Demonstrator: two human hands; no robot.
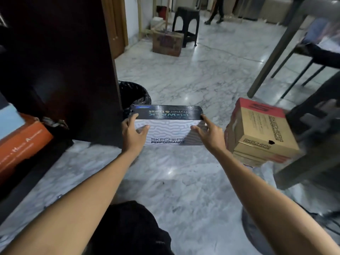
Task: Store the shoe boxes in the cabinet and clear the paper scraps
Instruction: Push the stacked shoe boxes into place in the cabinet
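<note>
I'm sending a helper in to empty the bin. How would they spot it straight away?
Find the tall dark wooden cabinet on the left. The bin stands on the marble floor by its front corner, behind the white shoe box. It is round with a black liner, unlike the boxes nearby.
</note>
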